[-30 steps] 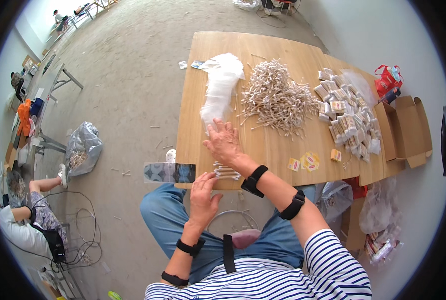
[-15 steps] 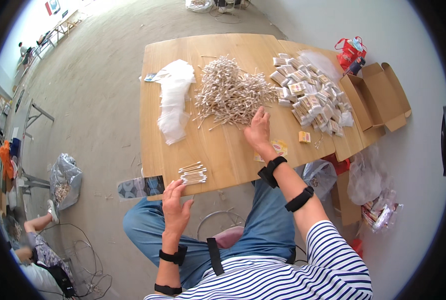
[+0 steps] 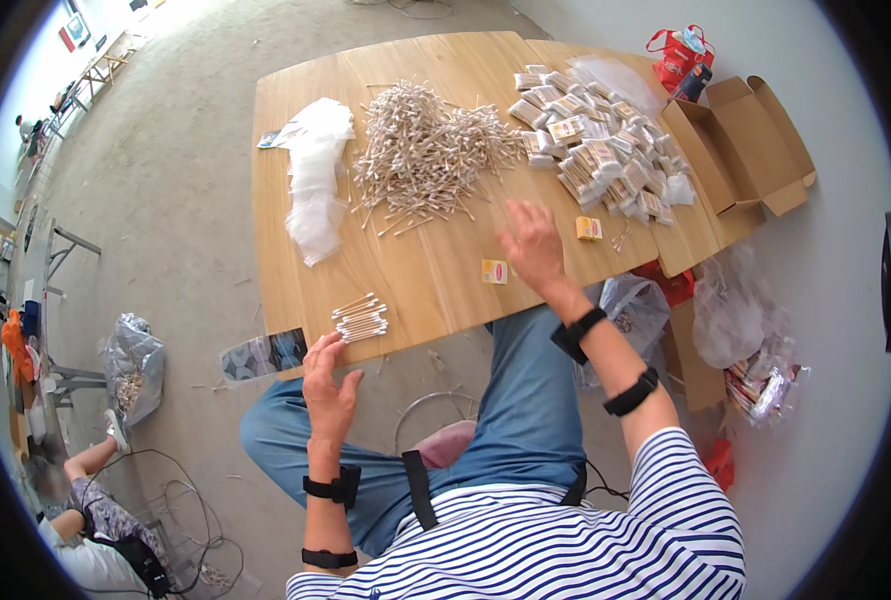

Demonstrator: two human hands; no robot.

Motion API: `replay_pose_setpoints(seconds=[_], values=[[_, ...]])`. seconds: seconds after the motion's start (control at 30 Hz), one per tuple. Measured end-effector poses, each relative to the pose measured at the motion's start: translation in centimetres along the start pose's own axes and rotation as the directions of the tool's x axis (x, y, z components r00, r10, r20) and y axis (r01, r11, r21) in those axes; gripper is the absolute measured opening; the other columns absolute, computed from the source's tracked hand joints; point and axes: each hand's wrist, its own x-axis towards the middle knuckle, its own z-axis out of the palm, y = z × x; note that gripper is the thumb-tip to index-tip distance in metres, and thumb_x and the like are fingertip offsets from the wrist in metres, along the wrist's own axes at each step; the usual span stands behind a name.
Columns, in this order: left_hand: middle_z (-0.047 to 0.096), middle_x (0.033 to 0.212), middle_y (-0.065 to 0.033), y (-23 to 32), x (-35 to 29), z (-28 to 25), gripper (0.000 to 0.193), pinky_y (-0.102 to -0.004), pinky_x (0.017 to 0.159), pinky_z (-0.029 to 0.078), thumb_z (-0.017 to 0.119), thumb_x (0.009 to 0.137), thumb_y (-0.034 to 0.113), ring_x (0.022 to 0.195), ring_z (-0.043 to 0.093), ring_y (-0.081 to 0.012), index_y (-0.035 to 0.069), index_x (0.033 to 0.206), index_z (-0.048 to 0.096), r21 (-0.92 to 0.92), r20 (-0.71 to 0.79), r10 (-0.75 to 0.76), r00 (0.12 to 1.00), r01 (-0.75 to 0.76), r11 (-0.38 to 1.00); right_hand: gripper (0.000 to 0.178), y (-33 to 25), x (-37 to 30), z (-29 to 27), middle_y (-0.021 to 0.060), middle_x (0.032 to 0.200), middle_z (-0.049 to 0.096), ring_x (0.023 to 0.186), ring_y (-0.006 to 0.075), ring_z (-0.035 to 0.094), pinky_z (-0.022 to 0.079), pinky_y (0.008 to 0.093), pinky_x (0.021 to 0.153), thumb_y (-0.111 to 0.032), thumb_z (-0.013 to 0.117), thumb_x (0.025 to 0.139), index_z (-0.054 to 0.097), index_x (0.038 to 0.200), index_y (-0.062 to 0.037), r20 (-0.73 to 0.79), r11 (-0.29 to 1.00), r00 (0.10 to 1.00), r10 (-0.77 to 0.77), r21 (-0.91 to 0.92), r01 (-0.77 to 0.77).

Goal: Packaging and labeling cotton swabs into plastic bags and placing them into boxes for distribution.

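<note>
At the near left table edge, my left hand (image 3: 330, 388) is open, fingers stretched and thumb apart. Its fingertips are beside a small row of cotton swabs (image 3: 362, 322) lying side by side. My right hand (image 3: 535, 248) is over the wooden table with fingers apart, and I see nothing held in it. Left of it lies a yellow-and-white paper label (image 3: 495, 271); a small yellow box or label stack (image 3: 589, 229) lies to its right. Beyond the hands is a large heap of loose cotton swabs (image 3: 421, 150).
Clear plastic bags (image 3: 316, 195) lie in a strip at left. Many packed swab bundles (image 3: 596, 150) are piled at right, beside an open cardboard box (image 3: 741, 150). A red bag (image 3: 678, 58) and dark bottle (image 3: 693, 83) stand behind. Another person (image 3: 116, 540) sits at lower left.
My right hand has moved away from the edge of the swab heap toward the right, and its fingers have spread. My left hand stays by the swab row. The whole view has shifted slightly.
</note>
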Motion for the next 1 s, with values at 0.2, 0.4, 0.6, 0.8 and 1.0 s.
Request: replay_pose_setpoints(seconds=[0.2,0.4,0.6,0.8,1.0], values=[[0.062,0.131,-0.0154,-0.2,-0.2,0.0,0.047,-0.0393,0.108,0.043,0.075,0.071,-0.004,0.127,0.054,-0.0345,-0.002,0.116,0.063,-0.003,-0.004,0.005,1.0,-0.005,1.0,0.082,-2.6,-8.8,-1.6,0.0186,0.156,0.035,0.146,0.0342,0.029,0.022,0.0514,0.12,-0.048,0.066,0.088,0.038,0.15,-0.0019,0.296,0.937,0.925,-0.239,-0.178,0.299],[0.062,0.131,-0.0164,-0.4,-0.2,0.2,0.048,-0.0412,0.109,0.043,0.076,0.07,-0.001,0.128,0.053,-0.0355,-0.001,0.116,0.063,0.029,-0.007,0.034,0.999,-0.034,0.999,0.091,-0.8,-9.2,-0.7,0.0161,0.164,0.022,0.154,0.0324,0.016,0.012,0.0537,0.123,-0.062,0.053,0.091,0.029,0.156,-0.0044,0.442,0.931,0.872,-0.211,-0.182,0.317],[0.048,0.148,-0.021,0.1,-0.4,1.1,0.074,-0.048,0.118,0.029,0.084,0.069,0.013,0.143,0.037,-0.0394,-0.001,0.136,0.053,0.229,-0.005,0.142,0.99,-0.137,0.964,0.09,1.8,-8.9,-0.6,0.0149,0.165,0.021,0.154,0.0315,0.015,0.011,0.0535,0.124,-0.068,0.039,0.094,0.027,0.157,-0.0045,0.462,0.919,0.857,-0.227,-0.189,0.346],[0.028,0.162,-0.0191,-0.2,1.1,2.9,0.113,-0.0518,0.123,0.016,0.089,0.064,0.034,0.153,0.02,-0.0352,-0.001,0.154,0.03,0.494,0.094,0.096,0.991,-0.131,0.86,0.09,3.5,-7.8,-1.4,0.0154,0.165,0.023,0.154,0.0321,0.016,0.011,0.0526,0.124,-0.067,0.041,0.094,0.027,0.157,-0.0035,0.439,0.919,0.879,-0.188,-0.236,0.314],[0.023,0.164,-0.0173,-0.8,2.4,4.4,0.13,-0.0509,0.124,0.013,0.094,0.055,0.036,0.154,0.016,-0.0324,0.0,0.157,0.022,0.565,0.139,0.038,0.99,-0.111,0.817,0.107,-2.0,-7.2,-2.1,0.0227,0.163,0.022,0.154,0.0358,0.014,0.012,0.0524,0.124,-0.07,0.057,0.084,0.025,0.155,0.0043,0.417,0.91,0.846,-0.331,-0.094,0.403]])
